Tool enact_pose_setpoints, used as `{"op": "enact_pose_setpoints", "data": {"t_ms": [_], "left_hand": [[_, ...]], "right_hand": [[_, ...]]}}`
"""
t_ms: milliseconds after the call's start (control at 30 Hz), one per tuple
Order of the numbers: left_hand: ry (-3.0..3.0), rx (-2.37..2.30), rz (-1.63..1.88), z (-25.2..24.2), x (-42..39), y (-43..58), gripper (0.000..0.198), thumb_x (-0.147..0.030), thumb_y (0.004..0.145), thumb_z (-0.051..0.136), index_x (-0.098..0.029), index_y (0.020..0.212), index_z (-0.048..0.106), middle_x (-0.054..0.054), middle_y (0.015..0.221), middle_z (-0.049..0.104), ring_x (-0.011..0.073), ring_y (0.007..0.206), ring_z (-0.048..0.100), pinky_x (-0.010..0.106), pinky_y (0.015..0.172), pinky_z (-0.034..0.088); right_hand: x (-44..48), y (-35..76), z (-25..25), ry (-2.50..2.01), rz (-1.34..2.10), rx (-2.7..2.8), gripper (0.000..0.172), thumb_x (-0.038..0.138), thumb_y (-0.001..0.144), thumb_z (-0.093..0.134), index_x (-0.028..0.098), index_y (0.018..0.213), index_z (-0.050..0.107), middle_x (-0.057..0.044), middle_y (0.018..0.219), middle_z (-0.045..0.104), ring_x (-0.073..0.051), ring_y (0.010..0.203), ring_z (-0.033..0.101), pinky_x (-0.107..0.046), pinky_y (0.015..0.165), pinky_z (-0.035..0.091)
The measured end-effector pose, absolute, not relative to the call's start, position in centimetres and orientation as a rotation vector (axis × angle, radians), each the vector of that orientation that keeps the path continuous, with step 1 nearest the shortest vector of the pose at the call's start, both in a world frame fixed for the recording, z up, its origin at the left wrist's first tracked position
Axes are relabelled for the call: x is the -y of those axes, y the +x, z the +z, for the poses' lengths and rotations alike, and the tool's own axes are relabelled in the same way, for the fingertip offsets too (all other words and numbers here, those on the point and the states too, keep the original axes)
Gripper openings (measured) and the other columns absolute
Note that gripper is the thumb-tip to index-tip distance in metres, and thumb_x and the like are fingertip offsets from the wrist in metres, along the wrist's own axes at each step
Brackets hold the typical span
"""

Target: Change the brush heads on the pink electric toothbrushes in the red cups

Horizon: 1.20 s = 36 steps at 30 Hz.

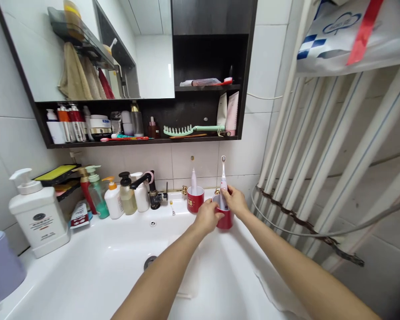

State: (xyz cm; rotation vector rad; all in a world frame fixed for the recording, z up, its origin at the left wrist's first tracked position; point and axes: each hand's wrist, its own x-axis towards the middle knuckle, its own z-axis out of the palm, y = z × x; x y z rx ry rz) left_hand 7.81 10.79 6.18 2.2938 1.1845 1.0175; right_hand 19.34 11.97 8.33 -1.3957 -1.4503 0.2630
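Note:
A red cup (225,222) stands at the right back rim of the sink, with my left hand (208,217) gripping its left side. An electric toothbrush (223,178) rises upright from this cup, bristles at the top. My right hand (236,201) has its fingers closed on the toothbrush handle; the lower end is inside the cup. Just to the left is another red cup (195,204) with gold marks, holding a pale pointed electric device (193,181). A small loose brush head (172,208) lies on the rim beside the black faucet (155,195).
The white sink (119,253) fills the foreground. Several pump bottles (128,193) line its back left rim, near a large white dispenser (39,218). A dark mirrored cabinet (213,58) hangs above; white radiator pipes (320,146) and a grey hose (286,229) are on the right.

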Motion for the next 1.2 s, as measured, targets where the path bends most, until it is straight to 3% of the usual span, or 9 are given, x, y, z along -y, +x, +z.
{"op": "enact_pose_setpoints", "data": {"t_ms": [567, 700, 800, 867, 967, 1067, 1200], "left_hand": [[2.291, -1.345, 0.880, 5.1, -17.5, 12.1, 0.013, -0.022, 0.062, 0.049, -0.015, 0.072, 0.051, 0.005, 0.085, 0.049, 0.0135, 0.072, 0.046, 0.025, 0.067, 0.037], [2.400, -1.385, 0.987, 5.3, -16.8, 11.3, 0.026, -0.018, 0.064, 0.047, -0.015, 0.089, 0.047, 0.006, 0.096, 0.047, 0.0148, 0.085, 0.044, 0.025, 0.072, 0.035], [2.534, -1.518, 1.163, 5.6, -16.3, 9.3, 0.035, -0.016, 0.064, 0.046, -0.015, 0.099, 0.043, 0.007, 0.109, 0.040, 0.0166, 0.100, 0.034, 0.027, 0.083, 0.028], [2.532, -1.715, 1.101, 5.8, -16.3, 7.7, 0.033, -0.017, 0.062, 0.048, -0.014, 0.095, 0.046, 0.008, 0.107, 0.042, 0.0196, 0.101, 0.032, 0.031, 0.086, 0.024], [2.470, -1.840, 0.814, 5.9, -16.3, 5.6, 0.021, -0.017, 0.062, 0.047, -0.013, 0.082, 0.053, 0.009, 0.094, 0.049, 0.0212, 0.097, 0.036, 0.032, 0.080, 0.030], [2.453, -1.748, 0.752, 5.6, -15.1, 4.3, 0.017, -0.015, 0.064, 0.043, -0.015, 0.077, 0.054, 0.007, 0.094, 0.049, 0.0189, 0.096, 0.036, 0.027, 0.072, 0.035], [2.446, -1.664, 0.843, 3.8, -11.1, 2.7, 0.020, -0.014, 0.063, 0.044, -0.016, 0.080, 0.054, 0.005, 0.103, 0.045, 0.0163, 0.100, 0.033, 0.025, 0.080, 0.032]], "right_hand": [[-19.7, 22.7, 6.7, -1.565, 0.146, 1.425, 0.022, 0.027, 0.067, 0.040, 0.017, 0.068, 0.059, -0.002, 0.061, 0.061, -0.013, 0.055, 0.050, -0.021, 0.051, 0.033], [-20.3, 22.7, 6.5, -1.552, 0.152, 1.399, 0.023, 0.030, 0.065, 0.042, 0.017, 0.073, 0.059, -0.003, 0.060, 0.060, -0.014, 0.055, 0.051, -0.022, 0.052, 0.035], [-19.8, 22.7, 6.6, -1.534, 0.145, 1.322, 0.031, 0.032, 0.064, 0.043, 0.014, 0.085, 0.056, -0.006, 0.068, 0.061, -0.016, 0.063, 0.053, -0.025, 0.058, 0.037], [-18.9, 22.3, 6.8, -1.511, 0.114, 1.249, 0.037, 0.032, 0.065, 0.040, 0.012, 0.094, 0.051, -0.010, 0.081, 0.059, -0.018, 0.073, 0.052, -0.028, 0.065, 0.037], [-16.8, 20.9, 7.1, -1.439, 0.077, 1.202, 0.038, 0.028, 0.068, 0.034, 0.010, 0.099, 0.047, -0.013, 0.095, 0.053, -0.019, 0.083, 0.049, -0.031, 0.073, 0.036], [-14.5, 18.6, 6.6, -1.353, 0.128, 1.268, 0.035, 0.027, 0.067, 0.035, 0.012, 0.095, 0.050, -0.010, 0.091, 0.055, -0.016, 0.080, 0.050, -0.027, 0.071, 0.038], [-12.6, 15.2, 4.8, -1.297, 0.284, 1.366, 0.035, 0.029, 0.065, 0.041, 0.013, 0.094, 0.051, -0.009, 0.089, 0.057, -0.016, 0.077, 0.053, -0.027, 0.069, 0.040]]}}
